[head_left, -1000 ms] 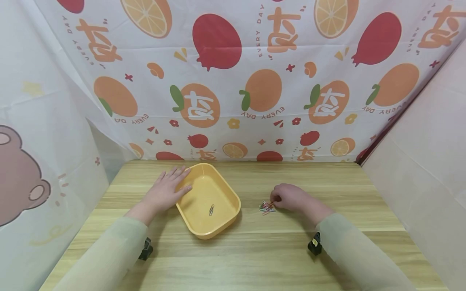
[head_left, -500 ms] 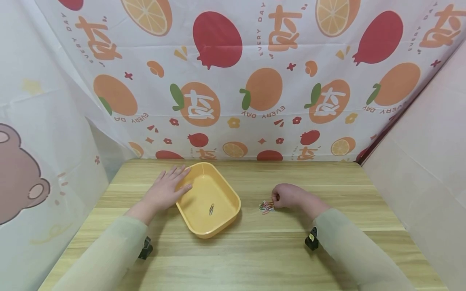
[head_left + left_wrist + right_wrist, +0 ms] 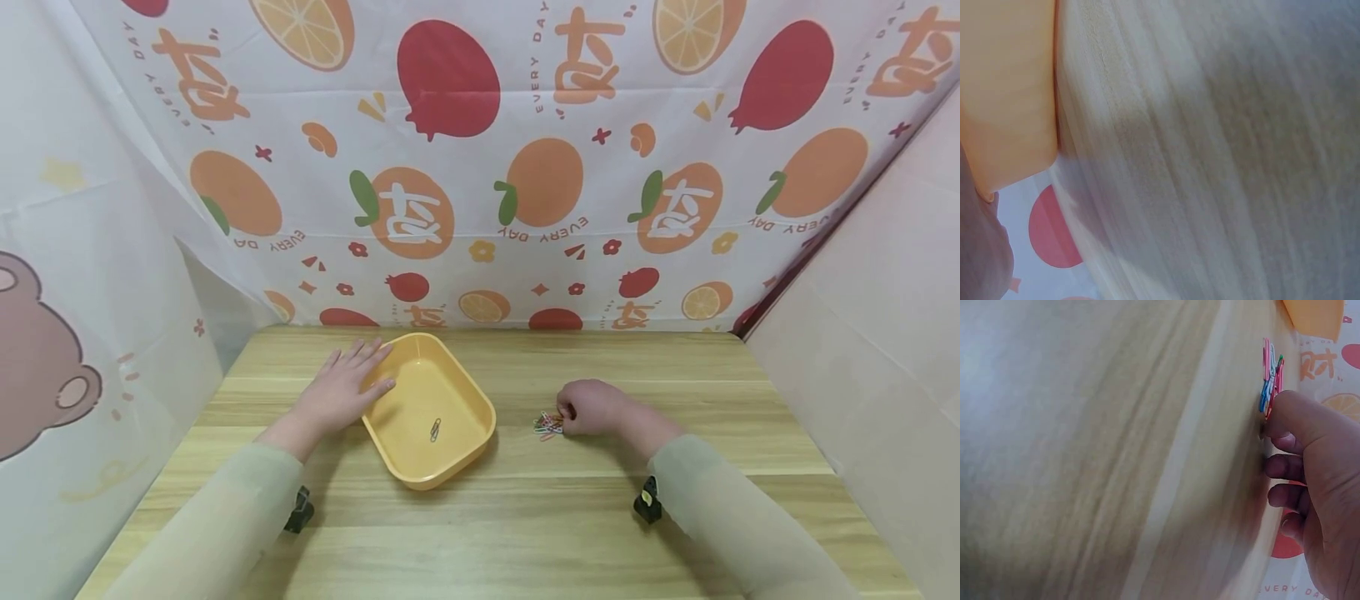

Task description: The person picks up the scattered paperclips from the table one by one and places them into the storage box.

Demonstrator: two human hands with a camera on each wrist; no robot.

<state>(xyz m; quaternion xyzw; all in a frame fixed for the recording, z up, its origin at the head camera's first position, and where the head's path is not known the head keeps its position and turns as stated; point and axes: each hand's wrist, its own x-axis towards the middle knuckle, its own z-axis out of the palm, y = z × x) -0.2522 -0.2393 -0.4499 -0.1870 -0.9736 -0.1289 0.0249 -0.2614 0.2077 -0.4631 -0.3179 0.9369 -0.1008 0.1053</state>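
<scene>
My left hand (image 3: 337, 392) rests on the left rim of a yellow plastic tray (image 3: 467, 457), fingers straight and spread, thumb reaching over the inside. Two paper clips (image 3: 435, 430) lie together on the tray's floor. On the table to the tray's right is a small pile of coloured paper clips (image 3: 545, 425), pink, blue, white, green and red in the right wrist view. At the pile's right edge my right hand (image 3: 596, 407) is curled, thumb and forefinger pinching the end of an orange-red paper clip (image 3: 1270, 412). The fingertips partly cover that clip.
The wooden table (image 3: 480, 542) ends at a fruit-printed cloth (image 3: 480, 192) behind it. Pale cloth walls stand on the left and right. A small black device (image 3: 648, 502) sits at the right wrist, another black device (image 3: 300, 510) at the left.
My right hand shifts slightly right from the pile, then back left against it, fingers staying curled. The left hand and the tray keep their places.
</scene>
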